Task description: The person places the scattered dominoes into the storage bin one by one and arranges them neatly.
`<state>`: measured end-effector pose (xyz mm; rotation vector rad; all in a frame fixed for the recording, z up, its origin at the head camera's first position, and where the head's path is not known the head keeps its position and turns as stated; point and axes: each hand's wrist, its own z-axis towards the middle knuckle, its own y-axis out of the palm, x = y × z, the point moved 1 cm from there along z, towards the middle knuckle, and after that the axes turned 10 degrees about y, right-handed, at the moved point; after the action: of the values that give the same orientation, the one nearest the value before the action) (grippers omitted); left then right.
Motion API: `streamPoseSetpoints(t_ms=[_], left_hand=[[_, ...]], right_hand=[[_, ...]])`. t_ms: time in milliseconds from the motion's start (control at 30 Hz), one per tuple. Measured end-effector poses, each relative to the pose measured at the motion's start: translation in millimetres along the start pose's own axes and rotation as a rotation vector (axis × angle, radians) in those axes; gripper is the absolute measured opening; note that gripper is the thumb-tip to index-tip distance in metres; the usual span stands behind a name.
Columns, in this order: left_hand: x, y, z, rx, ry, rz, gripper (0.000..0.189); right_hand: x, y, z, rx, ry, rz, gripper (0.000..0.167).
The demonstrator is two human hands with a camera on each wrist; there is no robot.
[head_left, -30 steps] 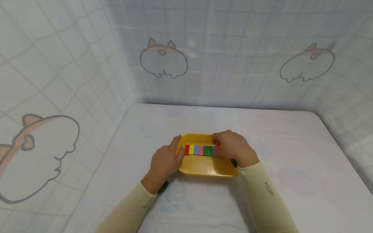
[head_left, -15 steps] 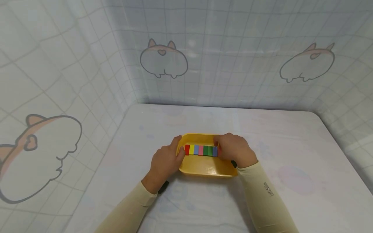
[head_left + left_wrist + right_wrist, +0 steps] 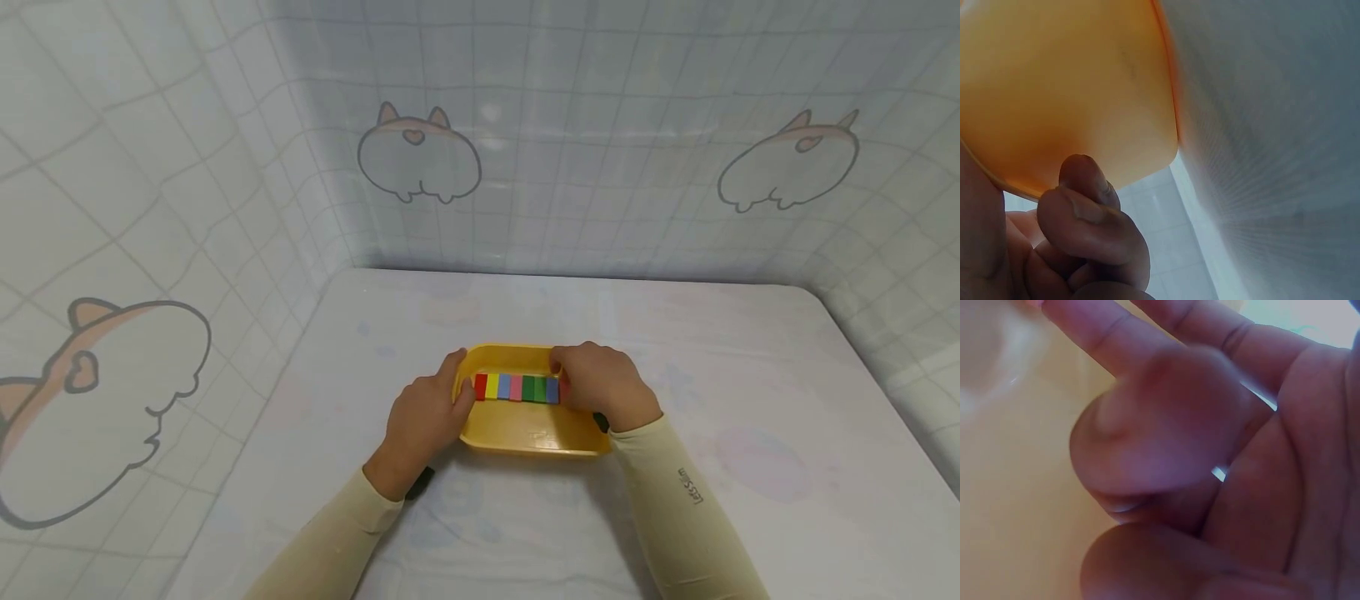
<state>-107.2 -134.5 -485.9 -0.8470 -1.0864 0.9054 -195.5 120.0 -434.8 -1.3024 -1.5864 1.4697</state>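
Note:
A shallow yellow tray (image 3: pixel 536 429) holds a row of small coloured blocks (image 3: pixel 517 388), laid side by side in red, yellow, blue, pink and green. My left hand (image 3: pixel 427 417) grips the tray's left rim, thumb over the edge by the red end of the row. In the left wrist view, curled fingers (image 3: pixel 1094 219) lie against the outside of the tray wall (image 3: pixel 1085 81). My right hand (image 3: pixel 606 385) reaches inside the tray and pinches a reddish block (image 3: pixel 565 390) at the row's right end, mostly hidden by the fingers. The right wrist view shows its other fingers (image 3: pixel 1160 425) curled.
The tray is over a table (image 3: pixel 720 358) covered with a pale, faintly printed cloth. Behind it and at both sides hang white gridded curtains (image 3: pixel 570 167) with cartoon animal drawings. A dark strap (image 3: pixel 420 483) shows at the left wrist.
My right hand has shifted slightly right and down along the row, uncovering the blue block beside the green ones. The left hand keeps its hold on the tray.

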Motion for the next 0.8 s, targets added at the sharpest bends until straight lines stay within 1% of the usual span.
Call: streamPoseSetpoints(t_ms=[133,533,700,800], left_hand=[[-0.1,0.1,0.3,0.001,0.002,-0.007,0.056],[1.6,1.3,0.0,-0.035,-0.033,-0.009,0.057],[1.7,1.7,-0.3,-0.030,-0.027,-0.003,0.057],[1.8,1.5,-0.8,-0.026,-0.020,-0.001,0.057]], right_hand=[[-0.9,-0.6,-0.1,0.002,0.007,0.005,0.034],[-1.7,0.4,-0.4,-0.001,0.018,0.003,0.037],[-1.1,-1.4,-2.4,-0.005,0.043,0.010,0.042],[0.9,-4.4,-4.8,-0.013,0.077,0.019,0.040]])
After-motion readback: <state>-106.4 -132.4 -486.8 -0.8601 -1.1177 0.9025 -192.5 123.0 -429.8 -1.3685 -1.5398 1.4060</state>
